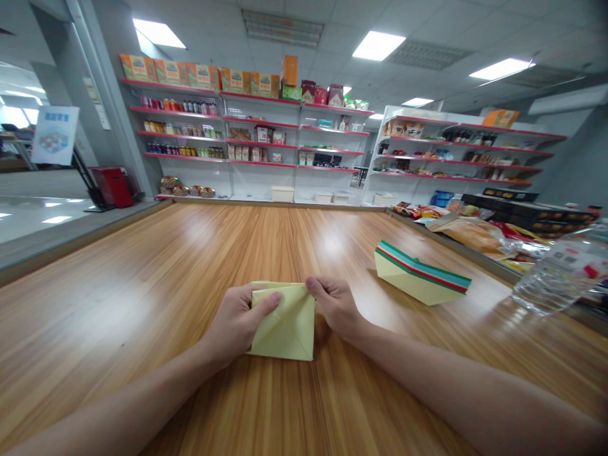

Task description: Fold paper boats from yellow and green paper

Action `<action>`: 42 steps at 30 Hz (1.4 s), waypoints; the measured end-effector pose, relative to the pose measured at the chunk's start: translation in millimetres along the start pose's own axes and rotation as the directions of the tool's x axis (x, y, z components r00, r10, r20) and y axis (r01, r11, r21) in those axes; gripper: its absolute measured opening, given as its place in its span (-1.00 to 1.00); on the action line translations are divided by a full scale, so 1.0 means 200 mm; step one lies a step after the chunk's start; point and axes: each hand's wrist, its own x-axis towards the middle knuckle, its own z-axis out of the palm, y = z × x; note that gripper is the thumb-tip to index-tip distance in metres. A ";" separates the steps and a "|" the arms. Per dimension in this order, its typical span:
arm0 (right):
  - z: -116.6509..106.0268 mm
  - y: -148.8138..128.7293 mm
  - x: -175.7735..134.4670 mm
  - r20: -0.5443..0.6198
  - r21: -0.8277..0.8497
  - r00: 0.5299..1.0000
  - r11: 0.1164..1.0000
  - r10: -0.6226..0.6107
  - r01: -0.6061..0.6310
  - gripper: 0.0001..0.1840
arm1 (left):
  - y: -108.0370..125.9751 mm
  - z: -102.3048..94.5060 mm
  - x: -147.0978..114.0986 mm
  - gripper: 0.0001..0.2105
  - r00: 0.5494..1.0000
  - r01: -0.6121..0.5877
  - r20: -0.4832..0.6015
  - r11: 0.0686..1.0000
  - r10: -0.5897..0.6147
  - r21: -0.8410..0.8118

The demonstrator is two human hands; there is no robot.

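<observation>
Between my hands is a pale yellow sheet of folded paper, squarish, with crossing diagonal creases on its front. My left hand grips its left side, thumb on the front face and fingers behind. At the upper right corner, my right hand pinches the paper between thumb and fingers. The paper's lower edge is near the tabletop; whether it touches I cannot tell. Off to the right lies a folded paper boat, pale yellow with green, blue, white and red bands along its upper edge.
A clear plastic bottle stands on the right of the wooden table. Past the table's right edge are packaged snacks and dark boxes. Stocked shelves line the far side. A red box is at far left.
</observation>
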 end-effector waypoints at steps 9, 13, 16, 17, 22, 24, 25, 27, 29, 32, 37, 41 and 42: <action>0.00 0.01 -0.01 0.069 0.050 0.996 0.997 0.048 -0.051 -0.60 | 0.00 0.01 0.00 -0.61 0.998 0.007 -0.062 1.000 -0.005 0.028; 0.00 0.01 -0.02 0.089 0.056 0.993 0.995 0.071 -0.077 -0.67 | 0.00 0.01 0.00 -0.61 0.998 0.002 -0.067 0.998 0.002 0.064; 0.00 0.02 -0.02 0.076 0.033 0.995 0.997 0.064 -0.067 -0.65 | 0.00 0.02 0.00 -0.62 0.998 0.003 -0.066 0.997 0.002 0.072; 0.00 0.02 -0.02 0.075 0.032 0.995 0.997 0.062 -0.064 -0.64 | 0.00 0.02 0.00 -0.61 0.998 0.004 -0.060 0.998 0.000 0.066; 0.00 0.01 -0.02 0.096 0.051 0.993 0.996 0.068 -0.073 -0.63 | 0.00 0.01 -0.01 -0.60 0.999 0.029 0.026 0.999 -0.029 0.017; 0.00 0.02 -0.02 0.105 0.063 0.992 0.995 0.069 -0.075 -0.63 | 0.00 0.01 -0.01 -0.60 0.998 0.036 0.054 0.999 -0.036 -0.003; 0.00 0.02 -0.02 0.105 0.069 0.992 0.994 0.073 -0.080 -0.62 | -0.01 0.01 -0.01 -0.60 0.997 0.044 0.059 0.999 -0.043 -0.013; 0.00 0.02 -0.02 0.100 0.084 0.991 0.992 0.088 -0.096 -0.61 | -0.01 0.01 -0.01 -0.59 0.995 0.073 0.066 0.997 -0.070 -0.036; 0.01 0.02 -0.02 0.078 0.126 0.991 0.985 0.104 -0.114 -0.58 | -0.01 0.01 -0.01 -0.58 0.993 0.097 0.072 0.993 -0.093 -0.062; 0.02 0.03 -0.02 0.030 0.228 0.986 0.959 0.164 -0.167 -0.51 | -0.01 0.02 -0.01 -0.59 0.990 0.103 0.102 0.990 -0.093 -0.096; 0.03 0.02 -0.01 -0.049 0.281 0.966 0.931 0.255 -0.232 -0.43 | -0.03 0.03 -0.01 -0.63 0.991 0.110 0.085 0.989 -0.102 -0.096; 0.02 0.02 -0.01 0.004 0.209 0.977 0.956 0.212 -0.208 -0.48 | -0.05 0.04 0.00 -0.63 0.995 0.094 0.026 0.990 -0.092 -0.101; 0.01 0.02 -0.01 0.031 0.169 0.982 0.968 0.184 -0.187 -0.51 | -0.05 0.04 0.00 -0.63 0.996 0.089 0.022 0.991 -0.087 -0.097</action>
